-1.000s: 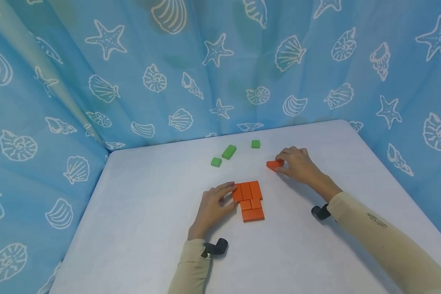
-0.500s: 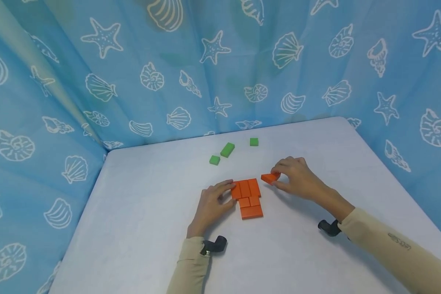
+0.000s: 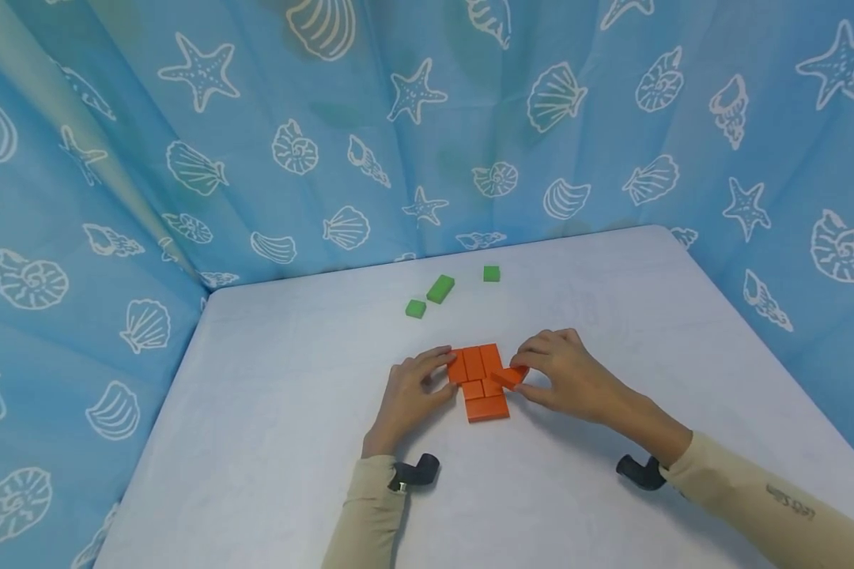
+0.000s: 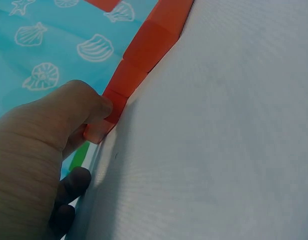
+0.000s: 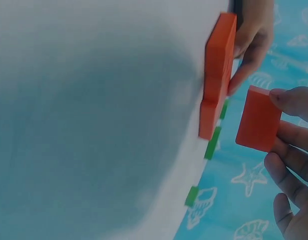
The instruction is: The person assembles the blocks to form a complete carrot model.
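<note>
Several flat orange blocks (image 3: pixel 474 363) lie fitted together on the white table, three upright ones in a row with smaller ones and a wide one (image 3: pixel 487 409) below. My left hand (image 3: pixel 406 399) pinches the leftmost block (image 3: pixel 456 368) between thumb and index finger at its near and far ends; in the left wrist view the thumb (image 4: pixel 101 106) presses against its side. At the right of the group, my right hand (image 3: pixel 565 375) pinches a loose orange block (image 5: pixel 259 118) between thumb and fingers. That block is tilted and raised off the table, overlapping the group's right edge in the head view.
Behind the orange group lie three green blocks: a small one (image 3: pixel 416 309), a longer one (image 3: pixel 440 289) and another small one (image 3: pixel 492 273). A blue curtain (image 3: pixel 413 158) with shell prints hangs along the table's far and side edges.
My right hand has brought its orange block leftward and nearer, from right of the green blocks to the right edge of the orange group. My left hand keeps its hold.
</note>
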`<control>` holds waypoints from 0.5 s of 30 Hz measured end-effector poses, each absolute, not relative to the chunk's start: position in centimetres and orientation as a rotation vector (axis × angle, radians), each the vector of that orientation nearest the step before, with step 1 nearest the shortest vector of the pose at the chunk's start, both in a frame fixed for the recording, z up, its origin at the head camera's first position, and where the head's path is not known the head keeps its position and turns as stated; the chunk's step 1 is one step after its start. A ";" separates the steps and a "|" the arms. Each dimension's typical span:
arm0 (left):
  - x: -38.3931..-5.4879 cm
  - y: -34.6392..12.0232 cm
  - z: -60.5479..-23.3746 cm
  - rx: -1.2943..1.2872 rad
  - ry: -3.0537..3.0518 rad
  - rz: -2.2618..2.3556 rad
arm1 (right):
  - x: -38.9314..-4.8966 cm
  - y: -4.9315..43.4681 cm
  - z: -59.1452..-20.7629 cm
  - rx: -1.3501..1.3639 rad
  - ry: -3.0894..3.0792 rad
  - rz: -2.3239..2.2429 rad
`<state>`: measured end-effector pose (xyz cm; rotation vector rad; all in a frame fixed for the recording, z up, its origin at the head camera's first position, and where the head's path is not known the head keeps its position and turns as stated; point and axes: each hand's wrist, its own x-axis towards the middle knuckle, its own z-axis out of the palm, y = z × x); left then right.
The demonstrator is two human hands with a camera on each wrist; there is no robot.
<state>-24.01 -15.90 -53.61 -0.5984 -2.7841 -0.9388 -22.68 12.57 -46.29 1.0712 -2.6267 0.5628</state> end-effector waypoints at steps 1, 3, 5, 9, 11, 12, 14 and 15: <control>-24.1 -15.9 -53.6 -0.599 -2.787 -0.936 | -22.5 12.4 -46.3 1.084 -2.614 0.557; -24.1 -15.9 -53.7 -0.597 -2.791 -0.933 | -22.0 12.2 -46.3 1.106 -2.595 0.544; -24.1 -15.9 -53.7 -0.590 -2.799 -0.928 | -21.6 11.9 -46.3 1.131 -2.579 0.530; -24.1 -15.9 -53.7 -0.572 -2.814 -0.921 | -20.9 11.5 -46.4 1.175 -2.558 0.521; -24.1 -15.8 -53.7 -0.570 -2.818 -0.921 | -20.6 11.3 -46.5 1.192 -2.545 0.528; -24.1 -15.8 -53.6 -0.568 -2.820 -0.921 | -20.5 11.3 -46.6 1.199 -2.539 0.531; -24.1 -15.7 -53.6 -0.568 -2.825 -0.917 | -20.2 11.1 -46.8 1.209 -2.530 0.540; -24.1 -15.7 -53.6 -0.570 -2.825 -0.916 | -20.1 11.1 -46.9 1.212 -2.527 0.540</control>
